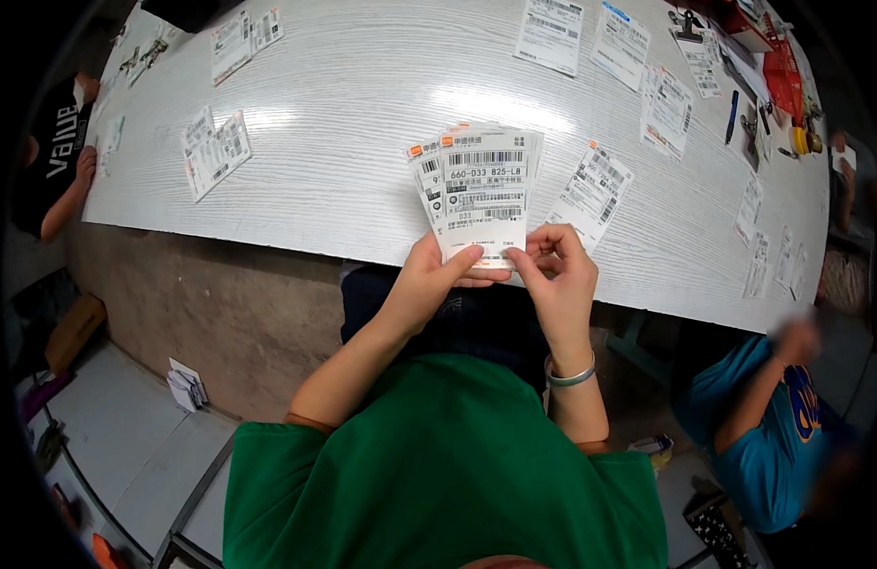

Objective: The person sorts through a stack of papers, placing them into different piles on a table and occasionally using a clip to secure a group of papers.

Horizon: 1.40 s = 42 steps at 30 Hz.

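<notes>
A fanned stack of white shipping labels (486,194), printed with barcodes and small orange marks, is held up at the near edge of the table. My left hand (438,270) grips its lower left, thumb on the front and fingers behind. At the lower right corner, my right hand (560,270) presses its thumb against the labels, with the other fingers curled; a bracelet circles that wrist. Just beyond the right hand, another shipping label (592,190) lies on the table. What the fingers do behind the stack is hidden.
More label piles lie on the white wood-grain table (344,142): a left pair (216,156), and several at the far right (666,112). A black binder clip (686,26), a pen (732,116) and red packaging (783,81) sit there. People sit at left (59,156) and right (756,427).
</notes>
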Each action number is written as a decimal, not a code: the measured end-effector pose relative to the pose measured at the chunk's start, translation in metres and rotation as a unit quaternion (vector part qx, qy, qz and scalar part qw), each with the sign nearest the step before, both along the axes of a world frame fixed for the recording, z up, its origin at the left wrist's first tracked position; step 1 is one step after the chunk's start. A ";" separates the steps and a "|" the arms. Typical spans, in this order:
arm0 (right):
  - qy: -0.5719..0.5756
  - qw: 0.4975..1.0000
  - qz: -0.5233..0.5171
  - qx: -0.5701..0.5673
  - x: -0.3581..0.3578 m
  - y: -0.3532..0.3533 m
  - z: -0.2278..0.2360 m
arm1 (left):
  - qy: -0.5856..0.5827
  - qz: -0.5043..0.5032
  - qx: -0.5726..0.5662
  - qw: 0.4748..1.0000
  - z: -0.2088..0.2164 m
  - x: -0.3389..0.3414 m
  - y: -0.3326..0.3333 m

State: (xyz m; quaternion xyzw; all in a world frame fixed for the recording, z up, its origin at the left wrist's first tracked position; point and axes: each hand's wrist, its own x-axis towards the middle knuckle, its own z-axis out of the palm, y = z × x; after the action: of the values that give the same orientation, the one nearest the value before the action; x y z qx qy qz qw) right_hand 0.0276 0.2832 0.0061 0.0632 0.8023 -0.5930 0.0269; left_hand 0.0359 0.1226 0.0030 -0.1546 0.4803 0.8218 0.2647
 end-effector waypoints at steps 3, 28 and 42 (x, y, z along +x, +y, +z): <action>-0.046 0.995 -0.060 -0.070 -0.009 -0.007 0.009 | 0.016 -0.011 -0.033 0.999 0.002 0.000 -0.003; 0.163 0.879 0.083 0.441 -0.005 0.043 -0.026 | 0.007 0.094 -0.032 0.995 -0.009 -0.007 -0.029; 0.199 0.873 0.168 0.413 0.008 0.011 -0.015 | 0.028 0.045 -0.019 0.998 -0.001 -0.019 -0.009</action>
State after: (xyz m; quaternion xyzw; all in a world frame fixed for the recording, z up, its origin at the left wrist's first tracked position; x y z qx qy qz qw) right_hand 0.0357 0.2938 -0.0089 -0.1866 0.9609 -0.1945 -0.0631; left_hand 0.0174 0.1141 0.0020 -0.1577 0.4954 0.8277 0.2113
